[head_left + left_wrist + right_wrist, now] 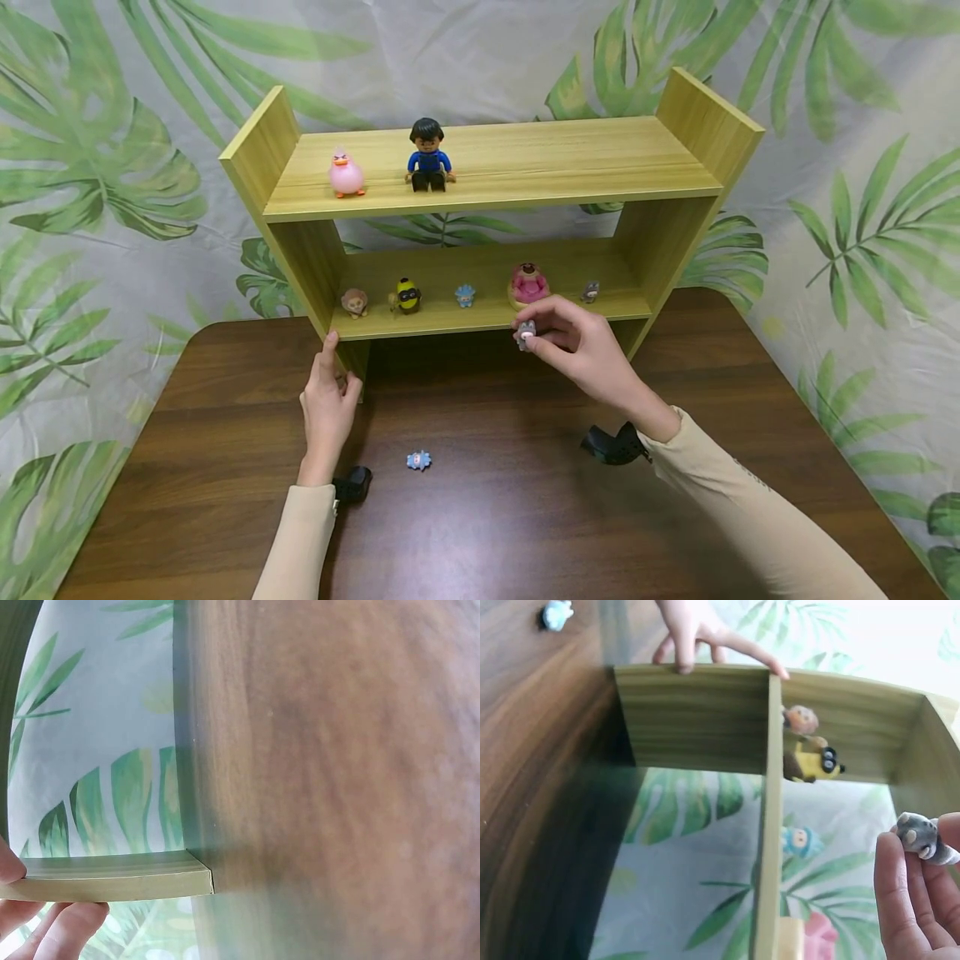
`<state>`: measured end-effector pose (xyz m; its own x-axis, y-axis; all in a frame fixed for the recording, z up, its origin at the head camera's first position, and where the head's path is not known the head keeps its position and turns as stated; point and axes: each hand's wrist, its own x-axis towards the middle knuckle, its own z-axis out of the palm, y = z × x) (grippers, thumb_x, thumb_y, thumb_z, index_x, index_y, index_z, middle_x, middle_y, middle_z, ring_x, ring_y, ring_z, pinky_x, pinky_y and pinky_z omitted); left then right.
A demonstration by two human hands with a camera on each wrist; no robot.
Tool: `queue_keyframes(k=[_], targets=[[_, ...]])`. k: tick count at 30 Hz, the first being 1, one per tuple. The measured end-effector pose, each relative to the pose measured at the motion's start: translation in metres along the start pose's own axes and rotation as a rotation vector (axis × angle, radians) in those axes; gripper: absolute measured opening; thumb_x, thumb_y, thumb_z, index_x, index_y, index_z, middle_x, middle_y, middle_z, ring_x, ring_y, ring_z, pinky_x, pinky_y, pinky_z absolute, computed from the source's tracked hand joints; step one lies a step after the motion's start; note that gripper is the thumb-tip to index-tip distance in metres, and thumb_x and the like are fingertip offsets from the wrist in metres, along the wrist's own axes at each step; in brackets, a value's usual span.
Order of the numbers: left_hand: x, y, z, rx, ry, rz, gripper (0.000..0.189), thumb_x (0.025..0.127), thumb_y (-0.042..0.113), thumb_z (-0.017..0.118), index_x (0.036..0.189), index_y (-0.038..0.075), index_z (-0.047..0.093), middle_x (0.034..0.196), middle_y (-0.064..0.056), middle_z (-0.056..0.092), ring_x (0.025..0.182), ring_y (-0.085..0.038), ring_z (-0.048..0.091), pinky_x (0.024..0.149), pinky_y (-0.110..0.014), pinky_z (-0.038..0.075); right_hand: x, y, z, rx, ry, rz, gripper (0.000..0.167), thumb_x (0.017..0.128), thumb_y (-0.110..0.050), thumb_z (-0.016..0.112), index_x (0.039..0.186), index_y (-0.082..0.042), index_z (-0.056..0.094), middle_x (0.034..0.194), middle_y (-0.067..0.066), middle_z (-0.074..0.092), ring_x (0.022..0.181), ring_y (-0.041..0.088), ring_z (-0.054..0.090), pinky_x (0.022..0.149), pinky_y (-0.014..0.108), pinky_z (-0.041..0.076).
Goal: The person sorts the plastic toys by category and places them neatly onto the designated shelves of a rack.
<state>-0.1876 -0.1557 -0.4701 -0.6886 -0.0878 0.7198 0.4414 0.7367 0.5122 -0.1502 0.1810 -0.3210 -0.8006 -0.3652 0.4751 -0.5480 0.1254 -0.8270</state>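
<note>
My right hand (588, 350) pinches a small grey figurine (527, 335) between thumb and fingertips, in front of the middle shelf's front edge. In the right wrist view the grey figurine (919, 838) shows from another side. The left hand (328, 404) grips the left side panel of the wooden shelf unit (465, 207), near the middle shelf's corner. Thumb and fingers lie on opposite faces of that panel (120, 885) in the left wrist view. Close behind the right hand, a pink bear figurine (529, 283) sits on the middle shelf, with another small grey figurine (591, 292) to its right.
Along the middle shelf also stand a brown furry figurine (355, 302), a yellow figurine with goggles (408, 296) and a blue figurine (465, 295). The top board holds a pink duck (347, 175) and a toy person (429, 157). Another blue figurine (418, 460) lies on the brown table (480, 533).
</note>
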Motion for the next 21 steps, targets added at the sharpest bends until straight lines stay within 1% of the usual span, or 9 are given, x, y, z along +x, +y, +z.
queue_keyframes(k=[4,10,16,21], targets=[[0.0,0.0,0.0,-0.002,0.0,0.001,0.096,0.079,-0.015,0.053,0.148,0.043,0.02,0.081,-0.013,0.043,0.055,-0.016,0.034,0.047,-0.038,0.031,0.004,-0.006,-0.005,-0.033,0.013,-0.011,0.024,0.088,0.01,0.059,0.111,0.005,0.059,0.102,0.017,0.062,0.091,0.021,0.062,0.077,0.031,0.052],[0.0,0.0,0.0,-0.003,0.001,0.004,0.096,0.079,-0.015,0.053,0.148,0.042,0.02,0.082,-0.014,0.044,0.056,-0.017,0.034,0.048,-0.039,0.032,0.011,-0.018,-0.013,-0.059,0.036,-0.041,0.024,0.087,0.01,0.06,0.111,0.005,0.059,0.105,0.02,0.063,0.092,0.021,0.062,0.076,0.031,0.053],[0.0,-0.001,0.001,-0.004,0.006,0.01,0.096,0.079,-0.015,0.053,0.148,0.042,0.021,0.082,-0.014,0.044,0.056,-0.018,0.035,0.047,-0.039,0.033,0.019,-0.029,-0.02,-0.107,0.066,-0.071,0.024,0.087,0.009,0.061,0.111,0.004,0.06,0.103,0.013,0.064,0.091,0.02,0.062,0.079,0.03,0.051],[0.0,0.0,0.001,-0.004,0.008,0.011,0.095,0.079,-0.014,0.053,0.148,0.042,0.021,0.083,-0.013,0.044,0.056,-0.018,0.035,0.047,-0.04,0.034,0.026,-0.038,-0.024,-0.131,0.085,-0.101,0.024,0.086,0.008,0.062,0.11,0.005,0.06,0.102,0.011,0.064,0.091,0.021,0.061,0.079,0.029,0.051]])
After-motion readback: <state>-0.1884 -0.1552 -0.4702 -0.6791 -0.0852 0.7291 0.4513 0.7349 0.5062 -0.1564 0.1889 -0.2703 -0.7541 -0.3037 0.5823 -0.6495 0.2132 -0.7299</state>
